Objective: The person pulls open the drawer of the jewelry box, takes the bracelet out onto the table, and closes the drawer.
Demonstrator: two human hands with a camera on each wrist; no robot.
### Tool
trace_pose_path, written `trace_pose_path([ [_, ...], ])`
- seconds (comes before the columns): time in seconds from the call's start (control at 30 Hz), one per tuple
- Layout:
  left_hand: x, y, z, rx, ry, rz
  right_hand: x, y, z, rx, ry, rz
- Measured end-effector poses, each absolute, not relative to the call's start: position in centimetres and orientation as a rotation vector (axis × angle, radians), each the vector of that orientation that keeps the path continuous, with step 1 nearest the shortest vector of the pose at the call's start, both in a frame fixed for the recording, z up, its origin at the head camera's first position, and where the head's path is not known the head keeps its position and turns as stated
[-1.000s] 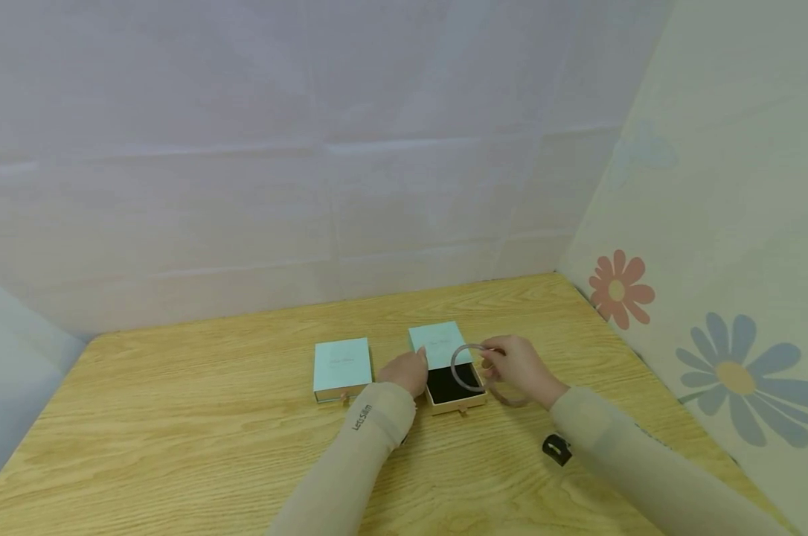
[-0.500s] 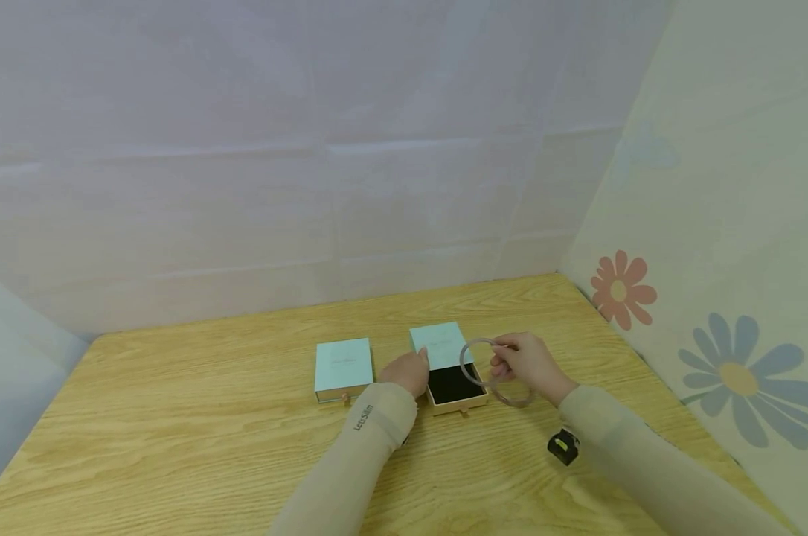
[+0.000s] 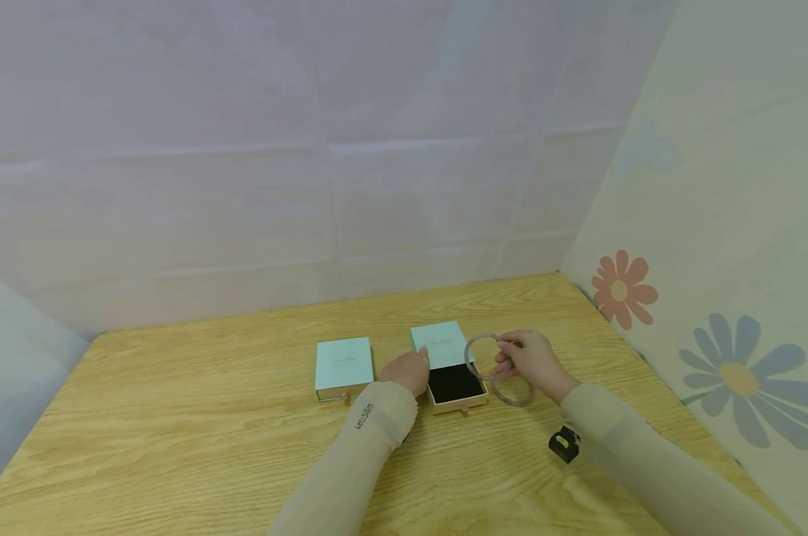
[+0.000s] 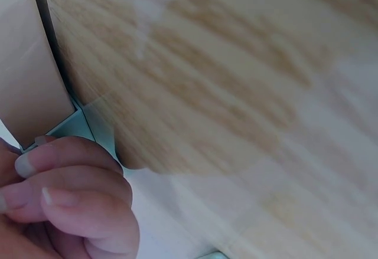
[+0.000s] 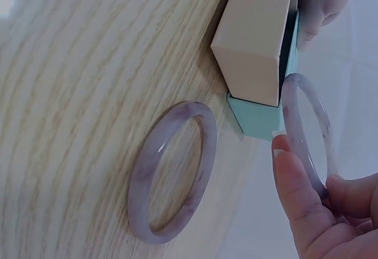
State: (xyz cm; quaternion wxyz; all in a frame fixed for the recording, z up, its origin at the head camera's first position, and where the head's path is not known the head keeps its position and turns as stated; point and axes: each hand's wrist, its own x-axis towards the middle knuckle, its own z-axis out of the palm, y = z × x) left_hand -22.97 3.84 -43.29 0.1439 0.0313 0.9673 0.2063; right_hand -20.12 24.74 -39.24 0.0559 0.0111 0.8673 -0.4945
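Observation:
My left hand (image 3: 407,371) grips the left side of a pale teal drawer-style jewelry box (image 3: 437,341). Its curled fingers (image 4: 88,206) sit at the sleeve's edge in the left wrist view. The peach drawer is pulled out toward me and shows a black lining (image 3: 456,384). Between thumb and fingertips, my right hand (image 3: 533,362) pinches a pale mauve, stone-like bangle (image 5: 293,126), raised beside the box's right side. A second bangle (image 5: 147,176) of the same look lies flat on the table, just right of the drawer and below my right hand.
Another teal jewelry box (image 3: 344,363), its drawer pushed in, sits left of my left hand. The wooden table (image 3: 196,417) meets a cloth wall (image 3: 243,223) behind and a flower-patterned one (image 3: 699,246) on the right. A black device (image 3: 564,445) hangs under my right wrist.
My right hand has drawn slightly to the right and up with the bangle, so less of it overlaps the drawer. The bangle on the table shows more fully. My left hand stays put.

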Motion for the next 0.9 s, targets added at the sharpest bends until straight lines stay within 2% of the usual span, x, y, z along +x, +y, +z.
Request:
trace_pose_path([
  [0.9,-22.83,3.85,-43.14,0.095,2.789,0.598,-21.02,25.51,-39.47,0.124,2.613,-1.530],
])
